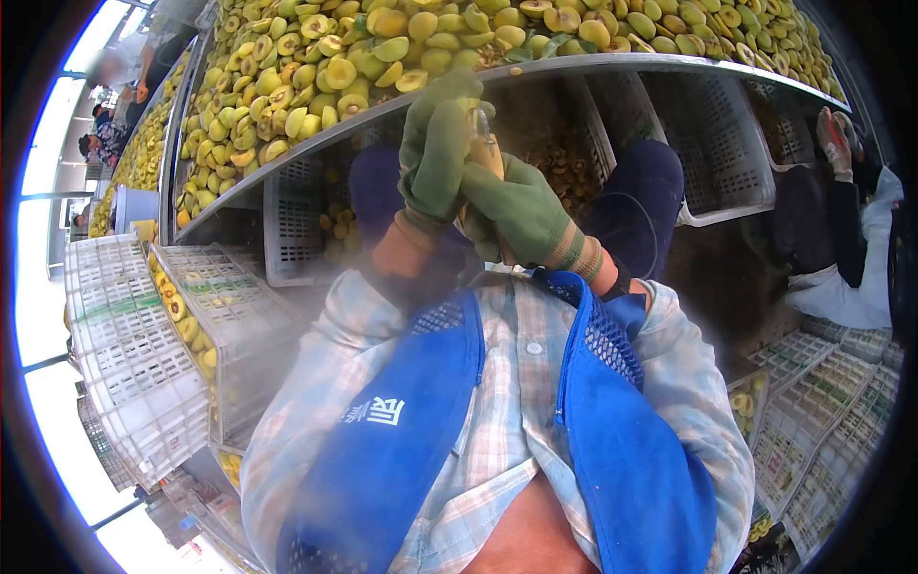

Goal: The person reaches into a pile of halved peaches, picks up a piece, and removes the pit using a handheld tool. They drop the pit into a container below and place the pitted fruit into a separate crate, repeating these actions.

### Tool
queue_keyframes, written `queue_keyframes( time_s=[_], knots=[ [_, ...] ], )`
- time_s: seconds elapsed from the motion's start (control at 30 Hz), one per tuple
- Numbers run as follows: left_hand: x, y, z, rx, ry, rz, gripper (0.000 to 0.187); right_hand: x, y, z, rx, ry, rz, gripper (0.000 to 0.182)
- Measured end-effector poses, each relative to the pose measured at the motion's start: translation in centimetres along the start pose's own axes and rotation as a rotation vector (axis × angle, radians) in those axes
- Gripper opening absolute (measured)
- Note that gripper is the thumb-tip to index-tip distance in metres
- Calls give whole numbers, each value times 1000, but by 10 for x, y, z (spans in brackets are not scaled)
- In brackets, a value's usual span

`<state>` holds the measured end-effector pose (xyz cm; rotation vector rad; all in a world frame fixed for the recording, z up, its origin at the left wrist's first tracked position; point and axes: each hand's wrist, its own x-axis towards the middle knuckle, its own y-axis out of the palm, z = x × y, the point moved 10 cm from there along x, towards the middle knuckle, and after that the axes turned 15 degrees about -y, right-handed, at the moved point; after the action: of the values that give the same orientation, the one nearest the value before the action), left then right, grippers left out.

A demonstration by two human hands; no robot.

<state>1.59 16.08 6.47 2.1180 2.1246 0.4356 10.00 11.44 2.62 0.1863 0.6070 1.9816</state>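
Note:
Both my hands wear green gloves and meet in front of the metal rim of a table heaped with halved yellow-green fruit. My left hand is closed around something yellow, likely a piece of fruit, mostly hidden by its fingers. In my right hand, the fingers are wrapped round the tan handle of a small tool. Its metal part points up and touches the left hand's fingers. The two hands are close together, above the gap between my knees.
Below the rim stand crates, one with brown pits or scraps and a grey crate to the right. Stacked white crates with fruit stand at the left. A co-worker's gloved hand is at the far right; other people are far left.

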Motion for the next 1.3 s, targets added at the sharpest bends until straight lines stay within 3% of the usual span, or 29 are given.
queue_keyframes(
  time_s=[0.17, 0.47, 0.63, 0.73, 0.9, 0.97, 1.03, 1.13, 1.3],
  knots=[
    [2, -4, 1, 28, -50, 34, 39, 0, -7, 6, -217, -19, 11, 26],
    [9, -9, 24, -182, -384, 95, 37, 0, -17, 0, -460, -11, 44, 33],
    [2, -13, 20, -34, -213, 13, 35, -6, -10, -2, -333, 89, 33, 34],
    [1, -14, 22, -38, -220, -21, 34, -1, -14, -1, -431, -25, -41, 35],
    [3, -15, 29, -94, -301, -48, 37, 13, -26, 1, -1038, -368, 41, 35],
    [4, -16, 32, -208, -315, -51, 39, 14, -27, 2, -1022, -408, 0, 35],
    [3, -13, 24, -187, -245, -58, 41, 12, -28, -3, -753, -359, -147, 35],
    [-4, -9, 18, -150, -182, -70, 41, 2, -18, -7, -457, -150, -191, 37],
    [-8, -5, 9, -63, -27, -12, 38, -1, -12, -6, -408, -72, -169, 35]
  ],
)
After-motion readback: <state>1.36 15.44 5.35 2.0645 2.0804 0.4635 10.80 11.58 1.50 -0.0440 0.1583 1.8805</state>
